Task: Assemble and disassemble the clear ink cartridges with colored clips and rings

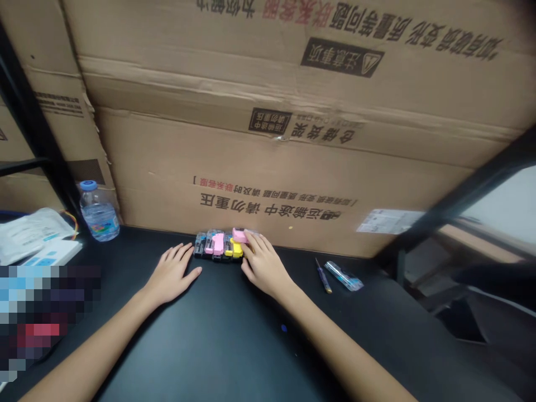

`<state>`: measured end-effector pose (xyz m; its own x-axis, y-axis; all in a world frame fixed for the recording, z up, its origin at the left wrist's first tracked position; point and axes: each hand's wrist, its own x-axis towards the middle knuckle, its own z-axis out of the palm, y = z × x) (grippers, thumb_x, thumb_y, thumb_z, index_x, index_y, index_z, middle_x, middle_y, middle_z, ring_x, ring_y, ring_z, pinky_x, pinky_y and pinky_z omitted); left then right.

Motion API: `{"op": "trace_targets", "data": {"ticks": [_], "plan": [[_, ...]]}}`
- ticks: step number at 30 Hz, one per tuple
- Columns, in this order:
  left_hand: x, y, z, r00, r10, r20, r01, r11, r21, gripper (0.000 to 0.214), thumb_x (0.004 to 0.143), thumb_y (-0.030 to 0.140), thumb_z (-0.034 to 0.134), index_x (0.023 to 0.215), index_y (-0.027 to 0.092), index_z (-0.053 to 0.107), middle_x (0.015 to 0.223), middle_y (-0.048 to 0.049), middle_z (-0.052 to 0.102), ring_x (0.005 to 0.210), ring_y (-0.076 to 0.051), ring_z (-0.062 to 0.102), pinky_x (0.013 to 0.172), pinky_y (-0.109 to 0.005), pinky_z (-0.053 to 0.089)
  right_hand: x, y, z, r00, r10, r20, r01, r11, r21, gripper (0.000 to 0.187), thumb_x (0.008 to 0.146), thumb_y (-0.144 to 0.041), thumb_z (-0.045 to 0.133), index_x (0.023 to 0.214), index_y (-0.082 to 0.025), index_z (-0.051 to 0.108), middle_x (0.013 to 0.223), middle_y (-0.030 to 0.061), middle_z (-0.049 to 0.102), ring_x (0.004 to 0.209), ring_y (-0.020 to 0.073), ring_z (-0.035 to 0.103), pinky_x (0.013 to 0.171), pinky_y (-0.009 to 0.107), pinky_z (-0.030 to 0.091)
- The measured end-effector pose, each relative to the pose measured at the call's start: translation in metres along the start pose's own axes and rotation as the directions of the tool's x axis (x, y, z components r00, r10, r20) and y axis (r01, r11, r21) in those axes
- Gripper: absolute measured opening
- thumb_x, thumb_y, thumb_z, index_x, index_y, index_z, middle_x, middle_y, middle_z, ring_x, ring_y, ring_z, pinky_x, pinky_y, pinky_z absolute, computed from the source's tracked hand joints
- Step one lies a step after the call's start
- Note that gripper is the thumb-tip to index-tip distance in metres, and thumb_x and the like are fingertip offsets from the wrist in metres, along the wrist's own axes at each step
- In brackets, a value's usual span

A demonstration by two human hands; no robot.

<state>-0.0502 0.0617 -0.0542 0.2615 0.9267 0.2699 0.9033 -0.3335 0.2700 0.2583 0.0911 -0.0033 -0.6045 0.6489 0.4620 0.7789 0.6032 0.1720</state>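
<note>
Against the foot of the cardboard lies a row of small plastic items, too small to name: a black one (pixel 200 244), a pink one (pixel 218 244) and a yellow one (pixel 236 248), some apparently with clear wrapping. My left hand (pixel 171 274) rests on the black table (pixel 196 340) just left of the row, fingers spread, holding nothing. At the row's right end, my right hand (pixel 264 261) has its fingers closed on a small pink plastic piece (pixel 239 235) above the yellow item. Its fingers partly hide that end.
Large cardboard (pixel 234 156) stands along the back. A water bottle (pixel 99 215) is at the left, beside white packets (pixel 36 234). Right of my right hand lie a screwdriver (pixel 324 278) and a clear-wrapped packet (pixel 344 276). A small blue bit (pixel 283 328) lies near my right forearm.
</note>
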Motion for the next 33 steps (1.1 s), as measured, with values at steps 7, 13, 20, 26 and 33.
{"op": "trace_targets", "data": {"ticks": [7, 13, 20, 26, 33], "plan": [[0.001, -0.001, 0.000, 0.999, -0.026, -0.041, 0.024, 0.998, -0.055, 0.075, 0.106, 0.062, 0.047, 0.165, 0.016, 0.045, 0.169, -0.0192, 0.048, 0.160, -0.040, 0.041, 0.129, -0.062, 0.035, 0.005, 0.002, -0.016, 0.997, 0.004, -0.081, 0.003, 0.996, 0.084, 0.039, 0.099, -0.016, 0.055, 0.134, -0.016, 0.072, 0.160, 0.0214, 0.060, 0.150, 0.0379, 0.056, 0.128, 0.064, 0.042], [-0.009, 0.044, -0.027, 0.949, 0.144, -0.281, -0.235, 0.918, -0.321, 0.058, 0.109, 0.044, 0.056, 0.162, 0.026, 0.044, 0.165, -0.0136, 0.052, 0.155, -0.030, 0.046, 0.131, -0.051, 0.037, -0.039, -0.028, -0.037, 0.951, -0.103, -0.291, 0.219, 0.890, 0.401, 0.042, 0.102, -0.008, 0.058, 0.134, -0.032, 0.068, 0.144, 0.0127, 0.071, 0.129, 0.0277, 0.071, 0.102, 0.052, 0.064], [-0.022, 0.092, -0.025, 0.937, 0.335, -0.103, -0.329, 0.741, -0.586, 0.027, 0.111, 0.036, 0.057, 0.135, 0.026, 0.066, 0.118, -0.0070, 0.078, 0.105, -0.023, 0.074, 0.095, -0.037, 0.060, -0.065, -0.062, -0.028, 0.960, 0.219, -0.176, -0.013, 0.661, 0.750, 0.024, 0.102, -0.020, 0.068, 0.124, -0.028, 0.062, 0.112, 0.0074, 0.078, 0.098, 0.0220, 0.079, 0.086, 0.036, 0.068], [-0.017, 0.082, -0.024, 0.886, 0.339, -0.317, -0.461, 0.726, -0.510, 0.036, 0.106, 0.032, 0.070, 0.140, 0.025, 0.069, 0.115, -0.0072, 0.081, 0.099, -0.021, 0.077, 0.090, -0.034, 0.063, -0.063, -0.048, -0.026, 0.976, 0.208, -0.069, -0.072, 0.604, 0.794, 0.042, 0.105, -0.027, 0.069, 0.146, -0.029, 0.061, 0.123, 0.0091, 0.079, 0.106, 0.0248, 0.077, 0.095, 0.042, 0.064], [-0.014, 0.070, -0.022, 0.918, 0.188, -0.349, -0.355, 0.781, -0.514, 0.023, 0.100, 0.028, 0.076, 0.122, 0.024, 0.075, 0.114, -0.0049, 0.083, 0.098, -0.020, 0.081, 0.085, -0.029, 0.063, -0.065, -0.029, -0.032, 0.970, 0.177, 0.169, -0.243, 0.627, 0.740, 0.017, 0.093, -0.027, 0.079, 0.108, -0.024, 0.072, 0.113, 0.0067, 0.080, 0.105, 0.0252, 0.076, 0.094, 0.040, 0.061]]}}
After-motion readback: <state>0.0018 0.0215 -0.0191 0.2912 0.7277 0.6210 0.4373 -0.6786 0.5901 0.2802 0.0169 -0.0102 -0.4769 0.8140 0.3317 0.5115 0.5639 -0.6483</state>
